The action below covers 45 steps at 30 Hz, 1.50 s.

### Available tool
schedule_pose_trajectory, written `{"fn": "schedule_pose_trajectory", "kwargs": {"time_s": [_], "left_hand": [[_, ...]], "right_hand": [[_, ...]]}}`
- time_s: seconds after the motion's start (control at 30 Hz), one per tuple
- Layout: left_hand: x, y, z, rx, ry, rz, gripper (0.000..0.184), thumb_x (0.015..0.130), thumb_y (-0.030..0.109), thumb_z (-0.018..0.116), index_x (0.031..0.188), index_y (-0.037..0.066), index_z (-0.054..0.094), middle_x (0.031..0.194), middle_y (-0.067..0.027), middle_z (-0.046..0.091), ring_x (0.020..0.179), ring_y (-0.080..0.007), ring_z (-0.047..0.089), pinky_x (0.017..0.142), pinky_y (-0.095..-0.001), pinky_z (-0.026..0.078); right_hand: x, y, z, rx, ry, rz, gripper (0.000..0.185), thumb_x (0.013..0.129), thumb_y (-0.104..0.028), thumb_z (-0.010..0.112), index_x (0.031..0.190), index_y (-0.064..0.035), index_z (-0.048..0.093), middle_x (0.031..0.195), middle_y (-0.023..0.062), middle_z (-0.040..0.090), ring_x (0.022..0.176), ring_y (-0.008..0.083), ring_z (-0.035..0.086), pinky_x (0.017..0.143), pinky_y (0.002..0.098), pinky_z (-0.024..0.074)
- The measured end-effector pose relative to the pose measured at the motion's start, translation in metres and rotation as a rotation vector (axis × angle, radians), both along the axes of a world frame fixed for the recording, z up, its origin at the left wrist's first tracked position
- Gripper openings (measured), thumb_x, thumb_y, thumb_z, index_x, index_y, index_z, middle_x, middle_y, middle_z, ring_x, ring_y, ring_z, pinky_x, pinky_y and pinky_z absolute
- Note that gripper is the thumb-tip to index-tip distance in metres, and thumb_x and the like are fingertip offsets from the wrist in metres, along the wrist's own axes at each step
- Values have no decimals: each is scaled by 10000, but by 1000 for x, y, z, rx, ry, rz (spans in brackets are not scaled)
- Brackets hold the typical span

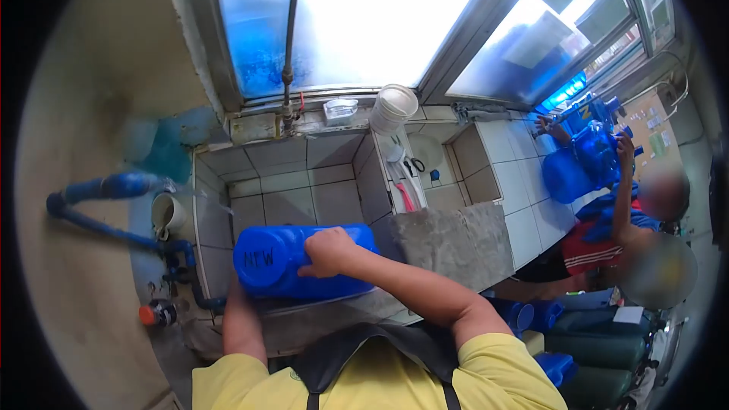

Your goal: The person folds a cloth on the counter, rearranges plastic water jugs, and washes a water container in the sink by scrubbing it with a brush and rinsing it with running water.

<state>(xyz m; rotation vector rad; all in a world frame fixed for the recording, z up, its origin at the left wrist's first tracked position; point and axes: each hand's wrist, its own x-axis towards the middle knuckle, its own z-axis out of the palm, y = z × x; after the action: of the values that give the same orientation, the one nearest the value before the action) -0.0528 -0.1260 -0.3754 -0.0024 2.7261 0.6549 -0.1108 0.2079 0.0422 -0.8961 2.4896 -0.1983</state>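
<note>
A blue plastic water jug [285, 281] lies on its side across the front of the tiled sink [288, 201]. Dark letters reading "NEW" mark the end that faces left. My right hand [330, 252] rests on the jug's upper side, its fingers curled in against the plastic. Whatever may be under those fingers is hidden. On the left, my forearm reaches up behind the lower edge of the jug, which hides my left hand.
A blue pipe [114, 186] with a running spout juts over the sink's left side, near a white mug [168, 212]. A white bucket [395, 106] stands on the ledge, scissors [415, 165] below it. At right, a person handles blue jugs [592, 152].
</note>
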Motion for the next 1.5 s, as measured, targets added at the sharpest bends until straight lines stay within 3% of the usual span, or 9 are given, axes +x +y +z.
{"fn": "schedule_pose_trajectory", "kwargs": {"time_s": [0.1,0.27,0.4,0.77,0.8,0.9,1.07,1.27,1.5], "left_hand": [[-15,-9,-30,-186,1,-150,617,1051,491,399,1567,156,349,1606,-107,354,1483,-309,307,1255,-490,150],[-7,-1,22,118,-128,-126,647,1037,486,449,1583,168,311,1613,-117,333,1482,-321,305,1257,-481,146],[23,-25,-61,91,96,-144,673,1020,463,521,1580,161,304,1596,-129,348,1467,-324,328,1251,-479,177],[23,9,-6,595,-126,156,687,1008,535,524,1553,159,345,1530,-138,438,1395,-319,436,1202,-476,299],[10,9,-1,779,-288,167,612,1009,557,502,1464,156,419,1423,-128,498,1285,-291,488,1134,-468,348],[-28,16,51,1315,-783,188,550,1012,624,434,1195,148,639,1105,-95,678,956,-205,646,928,-445,493],[12,88,233,1285,-338,627,628,976,738,390,1088,169,632,1011,-63,652,858,-153,603,760,-381,484],[64,135,366,1069,-209,614,712,969,775,311,1201,184,634,1101,-74,678,945,-161,644,825,-375,527],[101,244,481,1637,20,436,795,948,795,306,1385,179,553,1258,-86,665,1109,-198,655,991,-431,525]], "right_hand": [[-15,-4,2,85,-131,103,391,903,-420,699,786,-47,706,786,111,712,658,306,667,640,399,544],[-18,-11,2,207,-662,-54,228,878,-276,707,908,-51,728,836,130,721,684,324,676,640,401,556],[3,-8,-6,71,-248,-130,193,867,-196,679,1016,-78,711,852,136,727,688,345,677,615,414,548],[36,12,-11,-69,-117,-157,301,810,-146,646,1108,-107,673,823,155,724,697,405,667,617,476,512],[41,19,-8,-70,-109,-161,302,796,-145,650,1095,-108,674,822,160,722,706,420,665,626,482,511],[50,44,2,-111,-86,-155,277,780,-126,648,1055,-109,675,821,162,725,719,430,666,630,481,513],[55,85,65,-81,-121,-134,222,769,-88,643,981,-87,712,858,146,740,765,392,687,673,447,533],[94,134,168,-146,-96,-118,196,752,-60,698,944,-95,677,832,123,733,712,369,682,665,402,537],[185,189,285,-146,-13,-233,191,742,-32,695,925,-76,663,777,124,705,665,344,660,635,381,524]]}}
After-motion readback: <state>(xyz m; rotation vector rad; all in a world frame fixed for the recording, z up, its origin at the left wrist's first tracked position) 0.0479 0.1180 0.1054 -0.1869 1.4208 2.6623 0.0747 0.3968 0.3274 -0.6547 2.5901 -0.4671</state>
